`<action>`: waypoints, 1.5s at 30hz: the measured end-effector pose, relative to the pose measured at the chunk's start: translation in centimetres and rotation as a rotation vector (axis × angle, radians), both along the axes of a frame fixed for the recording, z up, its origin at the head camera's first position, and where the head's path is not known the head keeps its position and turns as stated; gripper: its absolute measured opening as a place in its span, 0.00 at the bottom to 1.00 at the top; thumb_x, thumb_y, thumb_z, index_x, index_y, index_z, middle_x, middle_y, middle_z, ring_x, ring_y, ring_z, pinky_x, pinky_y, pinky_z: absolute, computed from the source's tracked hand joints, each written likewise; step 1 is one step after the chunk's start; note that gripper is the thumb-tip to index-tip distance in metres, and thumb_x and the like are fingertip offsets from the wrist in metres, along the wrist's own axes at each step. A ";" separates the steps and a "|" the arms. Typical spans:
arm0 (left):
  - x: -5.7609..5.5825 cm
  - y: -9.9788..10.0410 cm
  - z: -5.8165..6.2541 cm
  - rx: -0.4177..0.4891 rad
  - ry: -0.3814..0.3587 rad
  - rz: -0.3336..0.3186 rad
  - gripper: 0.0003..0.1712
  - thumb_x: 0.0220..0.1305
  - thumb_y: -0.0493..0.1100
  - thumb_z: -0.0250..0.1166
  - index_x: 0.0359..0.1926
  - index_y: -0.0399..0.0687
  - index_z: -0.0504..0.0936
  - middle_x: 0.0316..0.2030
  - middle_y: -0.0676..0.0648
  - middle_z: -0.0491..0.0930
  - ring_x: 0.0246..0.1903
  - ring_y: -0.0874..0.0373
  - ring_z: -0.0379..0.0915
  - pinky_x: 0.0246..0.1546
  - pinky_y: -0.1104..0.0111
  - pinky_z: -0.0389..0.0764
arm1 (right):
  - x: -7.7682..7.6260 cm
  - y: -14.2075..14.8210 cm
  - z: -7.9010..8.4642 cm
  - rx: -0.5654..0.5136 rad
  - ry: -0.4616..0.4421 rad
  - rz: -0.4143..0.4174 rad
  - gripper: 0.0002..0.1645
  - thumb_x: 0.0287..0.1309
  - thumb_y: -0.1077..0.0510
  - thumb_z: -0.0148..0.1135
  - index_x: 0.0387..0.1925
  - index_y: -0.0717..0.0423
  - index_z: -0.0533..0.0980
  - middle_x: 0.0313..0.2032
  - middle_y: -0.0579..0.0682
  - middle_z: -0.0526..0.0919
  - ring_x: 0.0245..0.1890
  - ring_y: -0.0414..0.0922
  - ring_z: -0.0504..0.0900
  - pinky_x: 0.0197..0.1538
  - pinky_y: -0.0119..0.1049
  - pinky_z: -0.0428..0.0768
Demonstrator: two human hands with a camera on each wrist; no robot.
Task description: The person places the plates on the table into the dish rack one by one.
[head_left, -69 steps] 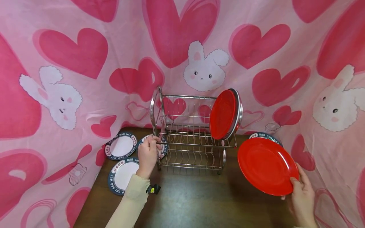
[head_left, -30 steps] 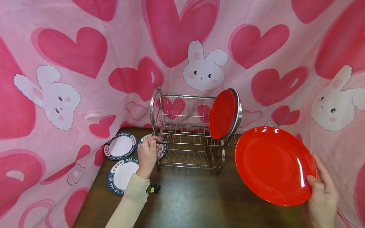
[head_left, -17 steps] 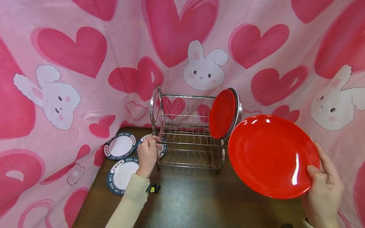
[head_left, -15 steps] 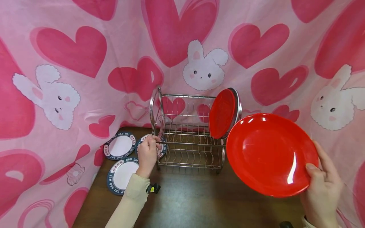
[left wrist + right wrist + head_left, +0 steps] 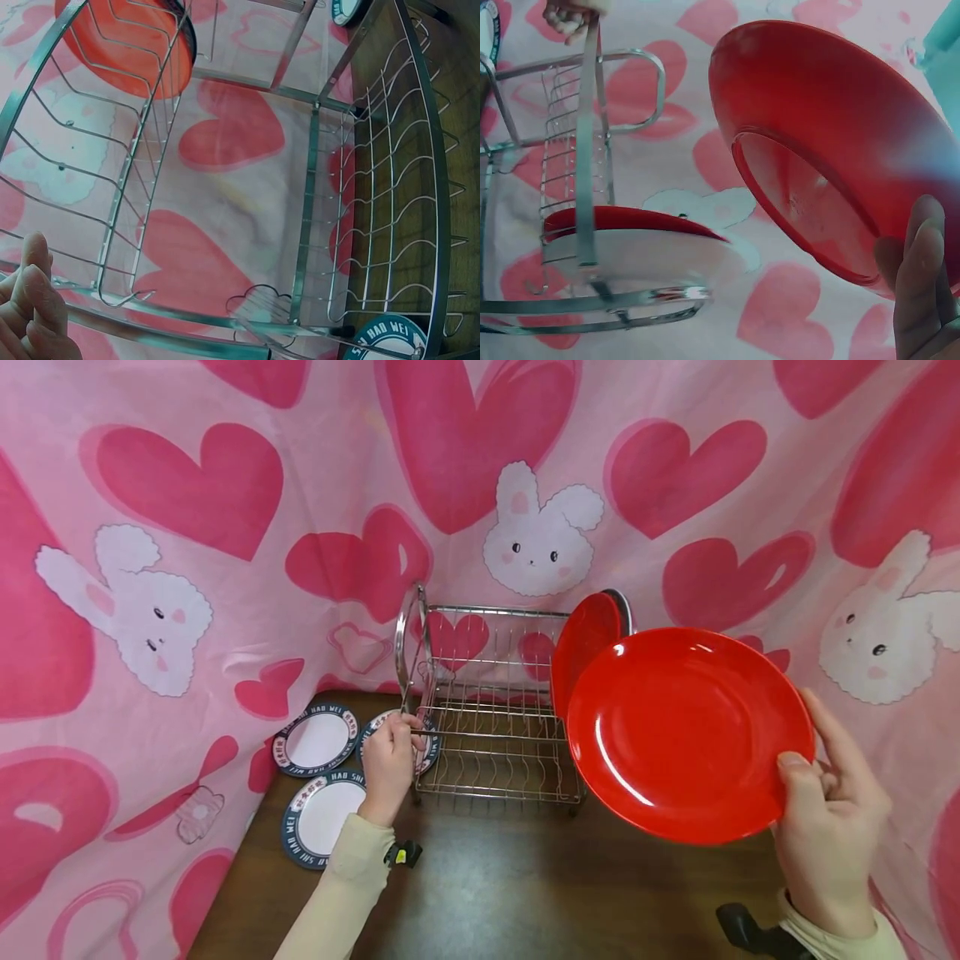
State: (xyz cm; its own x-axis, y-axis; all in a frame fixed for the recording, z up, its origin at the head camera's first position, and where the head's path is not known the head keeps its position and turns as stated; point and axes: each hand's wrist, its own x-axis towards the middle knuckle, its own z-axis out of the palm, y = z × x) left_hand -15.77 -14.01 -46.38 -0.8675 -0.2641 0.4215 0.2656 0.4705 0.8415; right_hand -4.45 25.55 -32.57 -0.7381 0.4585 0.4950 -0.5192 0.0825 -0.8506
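Note:
My right hand (image 5: pixel 832 818) pinches a glossy red plate (image 5: pixel 682 735) by its right rim, thumb on the upper face and fingers beneath. The plate is raised and tilted, overlapping the right end of a two-tier metal dish rack (image 5: pixel 480 736) in the head view. Its underside with a round foot ring (image 5: pixel 802 202) shows in the right wrist view. My left hand (image 5: pixel 390 768) grips the rack's upper tier at the front left corner. Another red plate (image 5: pixel 588 639) stands on edge at the upper tier's right end, beside a pale plate (image 5: pixel 645 255).
Blue-rimmed white plates (image 5: pixel 318 739) lie flat on the brown table (image 5: pixel 487 877) left of the rack, one partly behind my left hand. A pink heart-and-bunny cloth (image 5: pixel 540 552) hangs around the back and sides.
My right hand has lifted the red plate from the right and carried it leftward, so it covers part of the racked plates in view. The left hand has stayed on the rack.

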 end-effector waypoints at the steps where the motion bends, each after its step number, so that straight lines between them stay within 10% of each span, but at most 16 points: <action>1: 0.0 0.0 0.0 0.001 0.001 -0.001 0.22 0.76 0.40 0.44 0.35 0.39 0.84 0.19 0.48 0.82 0.15 0.58 0.71 0.17 0.66 0.63 | -0.2 -0.2 0.2 0.010 0.019 0.006 0.31 0.63 0.74 0.53 0.69 0.65 0.74 0.44 0.54 0.90 0.33 0.41 0.91 0.35 0.29 0.83; 15: -0.2 0.0 -0.1 -0.004 -0.024 0.002 0.23 0.77 0.40 0.43 0.36 0.40 0.85 0.19 0.47 0.83 0.16 0.57 0.71 0.18 0.66 0.63 | -3.2 -3.3 2.6 0.429 0.119 -0.152 0.32 0.61 0.68 0.55 0.68 0.57 0.77 0.55 0.50 0.86 0.26 0.30 0.81 0.41 0.20 0.80; 20: -0.2 0.0 0.0 -0.011 -0.001 0.011 0.21 0.74 0.38 0.44 0.35 0.40 0.84 0.19 0.47 0.83 0.15 0.59 0.70 0.17 0.66 0.62 | -4.8 -4.3 2.7 0.509 0.158 -0.166 0.33 0.61 0.68 0.56 0.69 0.57 0.76 0.40 0.43 0.88 0.22 0.27 0.76 0.38 0.19 0.78; 25: -0.2 0.0 0.1 -0.016 -0.003 0.017 0.20 0.73 0.38 0.44 0.35 0.41 0.84 0.19 0.47 0.83 0.16 0.58 0.70 0.18 0.65 0.61 | -6.5 -5.2 2.6 0.613 0.195 -0.232 0.33 0.61 0.66 0.57 0.69 0.57 0.75 0.26 0.62 0.83 0.19 0.25 0.67 0.37 0.16 0.74; 31: -0.2 0.0 -0.1 -0.014 -0.006 0.013 0.20 0.73 0.38 0.44 0.35 0.41 0.84 0.19 0.47 0.83 0.16 0.56 0.69 0.18 0.65 0.62 | -8.2 -6.3 2.7 0.782 0.208 -0.309 0.35 0.61 0.62 0.57 0.71 0.57 0.72 0.21 0.61 0.79 0.17 0.40 0.69 0.40 0.15 0.71; 40: -0.1 0.1 -0.2 -0.004 -0.007 0.008 0.20 0.73 0.38 0.45 0.35 0.40 0.84 0.20 0.47 0.83 0.16 0.57 0.71 0.16 0.66 0.62 | -10.3 -7.6 2.9 0.962 0.192 -0.263 0.37 0.66 0.61 0.58 0.75 0.62 0.65 0.37 0.68 0.87 0.14 0.52 0.71 0.30 0.53 0.83; 45: -0.2 0.1 -0.3 -0.007 -0.007 0.009 0.20 0.74 0.38 0.45 0.35 0.39 0.84 0.19 0.46 0.83 0.17 0.56 0.72 0.17 0.66 0.62 | -11.3 -8.3 2.8 1.001 0.182 -0.264 0.37 0.64 0.64 0.59 0.74 0.63 0.66 0.43 0.68 0.87 0.14 0.54 0.72 0.27 0.54 0.83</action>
